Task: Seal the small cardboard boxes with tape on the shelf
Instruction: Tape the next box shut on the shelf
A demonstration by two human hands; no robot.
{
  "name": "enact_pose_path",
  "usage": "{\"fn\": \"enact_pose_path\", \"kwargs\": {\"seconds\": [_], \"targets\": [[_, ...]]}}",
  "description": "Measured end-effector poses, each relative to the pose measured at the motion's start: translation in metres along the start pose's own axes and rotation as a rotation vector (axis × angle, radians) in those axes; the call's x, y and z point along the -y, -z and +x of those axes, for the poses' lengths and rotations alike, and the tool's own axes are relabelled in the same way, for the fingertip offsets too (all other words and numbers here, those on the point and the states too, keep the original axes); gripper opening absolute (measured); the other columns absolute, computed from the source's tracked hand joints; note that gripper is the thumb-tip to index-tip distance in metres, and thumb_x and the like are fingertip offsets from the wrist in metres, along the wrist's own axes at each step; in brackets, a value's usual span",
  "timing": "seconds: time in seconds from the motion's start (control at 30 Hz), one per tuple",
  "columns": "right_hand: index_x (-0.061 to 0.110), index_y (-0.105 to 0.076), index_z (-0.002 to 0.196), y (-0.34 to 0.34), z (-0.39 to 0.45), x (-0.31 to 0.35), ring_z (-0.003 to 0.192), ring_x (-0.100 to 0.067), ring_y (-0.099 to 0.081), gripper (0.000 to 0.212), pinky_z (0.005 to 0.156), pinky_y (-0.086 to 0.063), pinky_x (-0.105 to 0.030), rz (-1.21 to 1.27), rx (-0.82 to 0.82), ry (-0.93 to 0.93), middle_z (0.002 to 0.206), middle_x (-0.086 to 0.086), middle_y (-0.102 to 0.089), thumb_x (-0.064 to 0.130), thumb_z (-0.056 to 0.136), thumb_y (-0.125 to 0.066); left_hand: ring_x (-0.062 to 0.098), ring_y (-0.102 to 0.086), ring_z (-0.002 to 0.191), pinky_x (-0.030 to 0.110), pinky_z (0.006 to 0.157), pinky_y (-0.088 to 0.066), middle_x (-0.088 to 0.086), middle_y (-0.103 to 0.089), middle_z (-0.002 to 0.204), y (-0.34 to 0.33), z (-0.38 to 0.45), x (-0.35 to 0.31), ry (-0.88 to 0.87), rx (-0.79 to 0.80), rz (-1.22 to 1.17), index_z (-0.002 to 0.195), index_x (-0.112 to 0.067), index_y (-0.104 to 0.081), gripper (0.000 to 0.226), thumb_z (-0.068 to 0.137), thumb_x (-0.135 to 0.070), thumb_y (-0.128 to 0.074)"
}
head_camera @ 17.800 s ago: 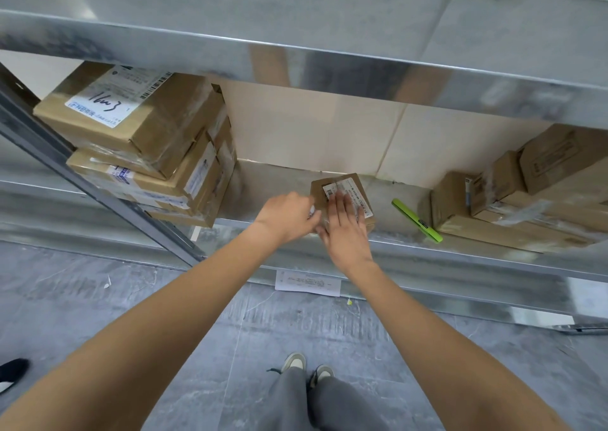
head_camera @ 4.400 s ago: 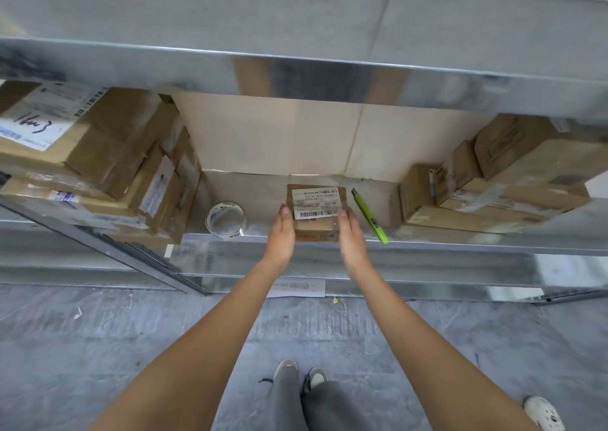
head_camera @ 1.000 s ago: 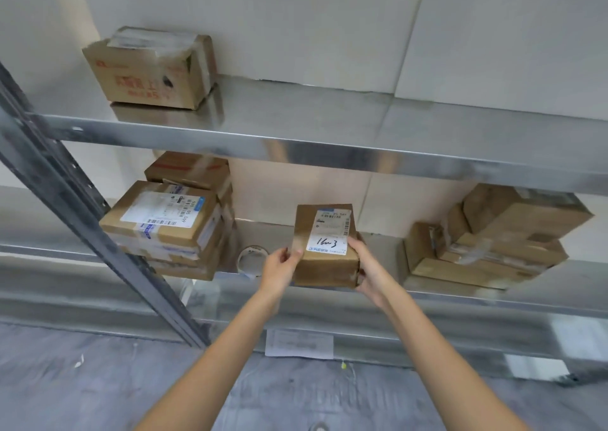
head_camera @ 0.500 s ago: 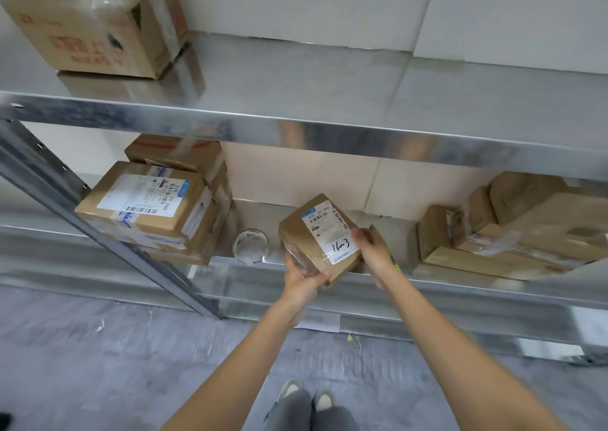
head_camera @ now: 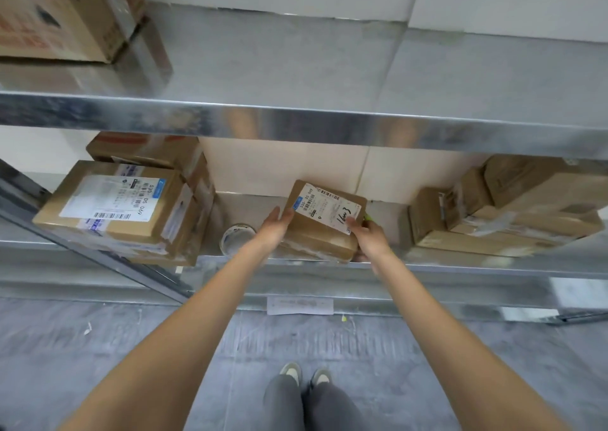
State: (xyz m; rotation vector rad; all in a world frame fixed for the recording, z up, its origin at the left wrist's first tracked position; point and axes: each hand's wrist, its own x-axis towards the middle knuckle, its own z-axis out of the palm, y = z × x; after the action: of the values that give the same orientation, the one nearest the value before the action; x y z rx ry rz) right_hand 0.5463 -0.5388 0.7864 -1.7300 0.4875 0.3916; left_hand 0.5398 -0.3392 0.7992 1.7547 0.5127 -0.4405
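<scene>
Boxes of brown cardboard sit on a shiny metal shelf [head_camera: 460,268], and one small box [head_camera: 320,223] with a white label is in the middle of it, near the front edge. The left hand [head_camera: 274,225] rests flat against the left side of this box with straight fingers. The right hand [head_camera: 368,236] holds the right side, with its fingers curled round the near corner. The two hands are apart, with the box between them. A roll of tape [head_camera: 237,238] lies on the shelf just left of the box, and no hand is on it. I think this box is just being put in place, so the taping of it is not yet done. I cannot tell if its flaps have tape already. On the left is a stack of boxes [head_camera: 131,207]; I count at least two there. On the right is another pile [head_camera: 503,210] of about three. One big box [head_camera: 62,13] sits on the upper shelf [head_camera: 329,124]. I see one tape roll and two hands.
</scene>
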Motion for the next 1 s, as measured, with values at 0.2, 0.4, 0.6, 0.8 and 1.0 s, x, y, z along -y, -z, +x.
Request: {"fn": "enact_pose_path", "kwargs": {"seconds": [0.2,0.4,0.6,0.8,1.0], "targets": [[0.019,-0.055,0.124,0.018,-0.01,0.009,0.103,-0.008,-0.063,0.037,0.08,-0.054,-0.017,0.05,0.04,0.22,0.116,0.004,-0.066,0.011,0.09,-0.065,0.019,-0.061,0.107,0.036,0.101,-0.043,-0.003,-0.066,0.114,0.004,-0.004,-0.013,0.018,0.051,-0.209,0.115,-0.027,-0.057,0.058,0.094,-0.071,-0.025],[0.033,-0.04,0.119,0.008,-0.019,-0.019,0.117,-0.022,-0.057,0.085,0.102,-0.046,-0.05,0.219,0.022,-0.007,0.127,-0.002,-0.058,0.08,0.055,-0.071,0.016,-0.067,0.095,0.029,0.089,-0.049,0.0,-0.072,0.102,-0.008,-0.006,0.004,0.037,-0.01,-0.278,0.113,-0.016,-0.064,0.071,0.081,-0.078,-0.048],[0.031,-0.041,0.13,0.004,-0.018,-0.022,0.122,-0.023,-0.053,0.1,0.106,-0.04,-0.054,0.263,-0.004,-0.017,0.132,0.001,-0.056,0.086,0.05,-0.065,0.019,-0.067,0.098,0.035,0.089,-0.052,0.005,-0.07,0.107,-0.014,-0.011,0.016,-0.034,-0.038,-0.203,0.129,-0.011,-0.052,0.062,0.09,-0.059,-0.054],[0.035,-0.04,0.137,0.017,-0.023,0.005,0.125,-0.007,-0.036,0.051,0.105,-0.024,-0.033,0.348,-0.038,0.021,0.133,0.014,-0.043,0.061,0.093,-0.043,0.016,-0.058,0.108,0.031,0.093,-0.04,-0.007,-0.068,0.108,0.002,-0.012,0.0,-0.017,0.177,-0.395,0.12,-0.024,-0.059,0.027,0.094,-0.024,-0.057],[0.023,-0.046,0.107,0.011,-0.024,0.003,0.116,-0.017,-0.05,0.038,0.104,-0.036,-0.035,0.333,-0.096,0.02,0.115,0.005,-0.056,0.053,0.088,-0.058,0.016,-0.064,0.106,0.028,0.091,-0.046,0.001,-0.071,0.109,0.005,-0.013,-0.001,0.056,0.17,-0.506,0.115,-0.018,-0.064,0.042,0.094,-0.052,-0.052]]}}
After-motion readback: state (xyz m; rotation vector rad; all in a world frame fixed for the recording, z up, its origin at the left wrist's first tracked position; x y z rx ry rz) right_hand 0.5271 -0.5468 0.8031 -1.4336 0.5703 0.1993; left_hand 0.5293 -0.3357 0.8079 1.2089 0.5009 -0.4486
